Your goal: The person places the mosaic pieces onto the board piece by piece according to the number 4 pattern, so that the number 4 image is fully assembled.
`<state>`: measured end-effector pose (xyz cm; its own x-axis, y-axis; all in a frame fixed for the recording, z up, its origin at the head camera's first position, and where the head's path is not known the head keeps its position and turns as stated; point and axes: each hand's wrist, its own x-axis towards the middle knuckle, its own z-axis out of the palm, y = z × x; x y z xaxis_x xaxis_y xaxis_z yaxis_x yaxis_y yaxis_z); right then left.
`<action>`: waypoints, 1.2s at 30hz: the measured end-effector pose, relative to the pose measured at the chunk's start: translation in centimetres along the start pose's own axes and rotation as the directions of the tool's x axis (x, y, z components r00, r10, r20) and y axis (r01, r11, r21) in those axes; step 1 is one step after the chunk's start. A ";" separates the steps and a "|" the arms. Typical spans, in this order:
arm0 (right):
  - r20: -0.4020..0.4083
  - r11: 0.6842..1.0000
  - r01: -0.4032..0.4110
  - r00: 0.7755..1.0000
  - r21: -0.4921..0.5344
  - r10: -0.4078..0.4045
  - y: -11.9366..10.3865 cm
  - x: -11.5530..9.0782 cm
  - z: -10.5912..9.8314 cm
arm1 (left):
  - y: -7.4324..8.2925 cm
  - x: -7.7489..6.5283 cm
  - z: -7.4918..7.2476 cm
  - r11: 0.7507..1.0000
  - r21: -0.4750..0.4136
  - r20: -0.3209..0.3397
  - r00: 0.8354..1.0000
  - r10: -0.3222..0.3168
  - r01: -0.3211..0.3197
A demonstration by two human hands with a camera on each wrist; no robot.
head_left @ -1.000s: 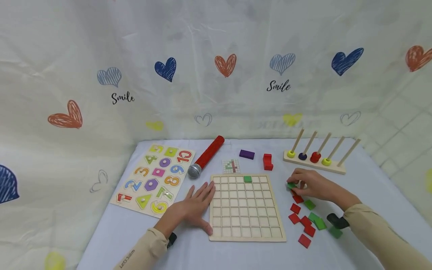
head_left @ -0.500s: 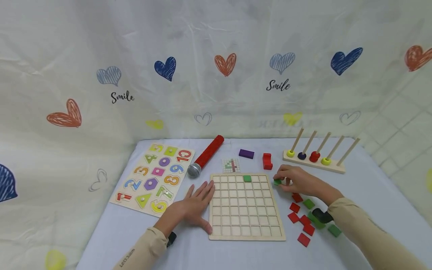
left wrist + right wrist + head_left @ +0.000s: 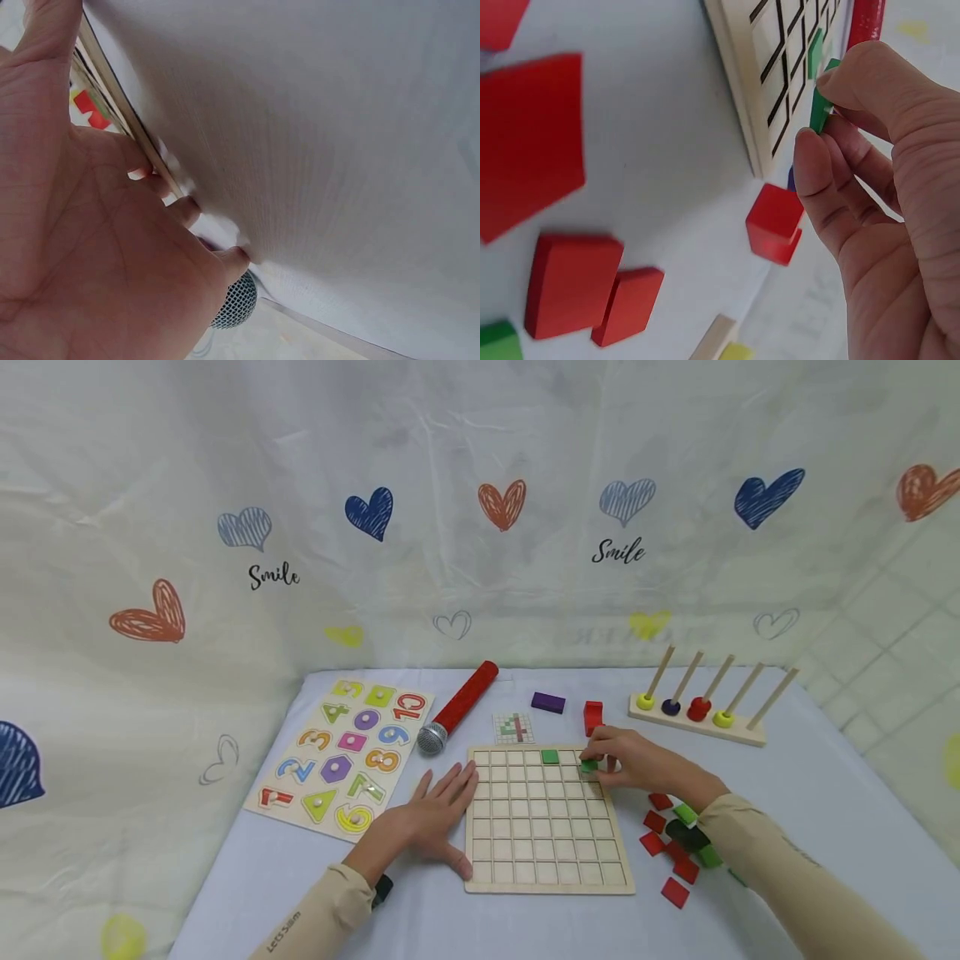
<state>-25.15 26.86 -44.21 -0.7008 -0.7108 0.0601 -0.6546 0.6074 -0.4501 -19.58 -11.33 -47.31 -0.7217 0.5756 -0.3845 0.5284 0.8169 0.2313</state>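
green tile (image 3: 589, 767) in right hand (image 3: 643, 764), seemingly above board (image 3: 551, 850)

From my station I note the left hand (image 3: 105, 225), palm toward the lens, thumb and fingers along the board (image 3: 124, 109). Mic (image 3: 237, 306): mesh head, partly behind the little finger. Red pieces (image 3: 84, 102): blurred, beyond the board's edge. Cloth (image 3: 345, 150): white.
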 end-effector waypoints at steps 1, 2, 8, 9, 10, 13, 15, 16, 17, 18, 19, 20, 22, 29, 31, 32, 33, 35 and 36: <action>0.002 1.000 0.008 1.000 0.006 -0.008 -0.1 0.2 0.1 | 0.0 0.0 0.0 1.000 0.002 -0.001 1.000 -0.001 0.001; 0.005 1.000 0.021 1.000 0.010 -0.021 -0.2 0.5 0.3 | 0.1 0.0 0.0 1.000 0.004 -0.003 1.000 -0.001 0.001; 0.033 0.997 0.063 0.997 0.046 -0.064 -1.3 2.1 1.2 | 0.2 -0.1 0.0 1.000 0.011 -0.010 1.000 0.000 0.000; 0.039 0.997 0.063 0.997 0.053 -0.065 -1.5 2.4 1.4 | 0.3 -0.1 0.0 1.000 0.011 -0.009 1.000 0.000 0.000; 0.044 0.996 0.065 0.997 0.054 -0.067 -1.7 2.7 1.6 | 0.3 -0.1 0.0 1.000 0.010 -0.009 1.000 0.000 0.000; 0.053 0.997 0.068 0.996 0.042 -0.070 -2.3 3.6 2.2 | 0.3 -0.2 0.0 1.000 0.007 -0.009 1.000 -0.003 0.003; 0.054 0.997 0.070 0.996 0.019 -0.071 -2.6 4.1 2.5 | 0.4 -0.2 -0.1 1.000 0.004 -0.008 1.000 -0.004 0.004; 0.054 0.998 0.070 0.996 0.008 -0.070 -2.8 4.3 2.6 | 0.4 -0.2 -0.1 1.000 0.002 -0.008 1.000 -0.003 0.003; 0.053 0.997 0.072 0.996 -0.001 -0.072 -2.9 4.5 2.7 | 0.4 -0.2 -0.1 1.000 0.000 -0.007 1.000 -0.002 0.002; 0.051 0.997 0.078 0.996 -0.011 -0.078 -3.0 4.7 2.8 | 0.4 -0.2 -0.2 1.000 0.000 -0.006 1.000 -0.002 0.002; 0.053 0.997 0.081 0.995 -0.020 -0.080 -3.0 4.9 2.8 | 0.4 -0.2 -0.2 1.000 0.000 -0.006 1.000 -0.001 0.001; 0.053 0.996 0.085 0.995 -0.030 -0.084 -3.0 5.0 2.9 | 0.4 -0.2 -0.2 1.000 0.000 -0.005 1.000 -0.001 0.001; 0.052 0.994 0.098 0.994 -0.041 -0.096 -3.0 5.3 3.0 | 0.4 -0.1 -0.2 1.000 0.001 -0.006 1.000 -0.002 0.002; 0.015 0.988 0.153 0.988 -0.015 -0.152 -3.0 5.8 3.5 | 0.6 -0.1 -0.4 1.000 -0.004 -0.008 1.000 -0.005 0.005; -0.001 0.986 0.164 0.987 -0.012 -0.164 -2.9 6.0 3.7 | 0.6 -0.1 -0.3 1.000 -0.006 -0.006 1.000 -0.007 0.007; -0.007 0.986 0.165 0.986 -0.013 -0.165 -2.9 6.0 3.8 | 0.5 -0.1 -0.3 1.000 -0.003 -0.006 1.000 -0.008 0.007; -0.014 0.986 0.169 0.985 -0.016 -0.169 -2.9 6.1 3.9 | 0.5 -0.1 -0.2 1.000 -0.002 -0.006 1.000 -0.008 0.008; -0.021 0.985 0.170 0.985 -0.026 -0.171 -3.1 6.3 4.1 | 0.4 -0.1 -0.1 1.000 -0.004 -0.006 1.000 -0.005 0.005; -0.021 0.986 0.165 0.986 -0.032 -0.166 -3.2 6.3 4.1 | 0.4 -0.1 -0.1 1.000 -0.006 -0.007 1.000 -0.001 0.001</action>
<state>-26.36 18.99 -46.07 -0.5883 -0.7941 0.1526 -0.7702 0.4928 -0.4048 -19.33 -11.05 -47.08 -0.7255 0.5750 -0.3783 0.5250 0.8177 0.2361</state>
